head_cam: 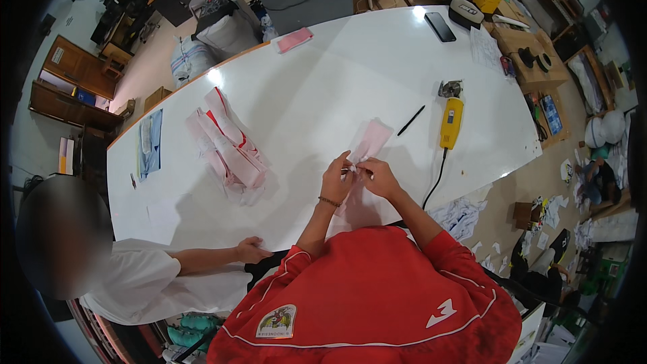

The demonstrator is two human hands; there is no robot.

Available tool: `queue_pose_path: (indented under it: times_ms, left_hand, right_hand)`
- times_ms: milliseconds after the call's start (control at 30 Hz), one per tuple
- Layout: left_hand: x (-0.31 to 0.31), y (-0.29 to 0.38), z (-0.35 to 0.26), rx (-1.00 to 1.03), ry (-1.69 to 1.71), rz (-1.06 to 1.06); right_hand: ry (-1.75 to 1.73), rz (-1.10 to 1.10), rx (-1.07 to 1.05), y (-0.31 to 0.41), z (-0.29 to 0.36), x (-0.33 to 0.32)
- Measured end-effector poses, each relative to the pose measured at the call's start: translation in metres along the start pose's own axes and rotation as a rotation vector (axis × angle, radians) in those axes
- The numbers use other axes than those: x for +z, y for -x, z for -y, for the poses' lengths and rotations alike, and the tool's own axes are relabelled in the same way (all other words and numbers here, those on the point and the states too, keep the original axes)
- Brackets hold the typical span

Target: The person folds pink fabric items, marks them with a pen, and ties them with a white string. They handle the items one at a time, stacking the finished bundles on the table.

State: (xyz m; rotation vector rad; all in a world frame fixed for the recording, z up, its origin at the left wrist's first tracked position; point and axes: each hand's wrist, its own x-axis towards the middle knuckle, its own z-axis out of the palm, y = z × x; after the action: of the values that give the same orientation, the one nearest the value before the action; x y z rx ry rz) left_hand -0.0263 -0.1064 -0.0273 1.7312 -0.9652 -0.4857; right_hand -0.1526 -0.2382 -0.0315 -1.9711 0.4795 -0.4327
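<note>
My left hand (pixel 336 180), with a bracelet at the wrist, and my right hand (pixel 380 178) meet over a bundle of pale pink fabric (pixel 374 139). Fingers of both hands pinch a gathered, whitish strip at the bundle's middle; what exactly it is, I cannot tell. One end of the bundle fans out beyond my fingers, and the other runs back towards my body on the white table (pixel 323 91). A black pen (pixel 411 120) lies to the right of the bundle. Farther right is a yellow electric rotary cloth cutter (pixel 451 122), its cord trailing over the near edge.
Left on the table are pink and red fabric strips (pixel 230 146) and a blue folded packet (pixel 150 144). A pink stack (pixel 294 40) and a phone (pixel 440 27) lie along the far edge. A person in a white shirt (pixel 146 278) stands close at my left, one hand by the table edge.
</note>
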Motion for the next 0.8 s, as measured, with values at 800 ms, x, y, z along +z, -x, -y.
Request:
queue_pose_path:
  times_ms: [800]
  left_hand:
    - [0.016,0.013,0.016,0.261,-0.216,-0.145]
  right_hand:
    - [-0.220,0.148,0.276,-0.010,-0.038,0.007]
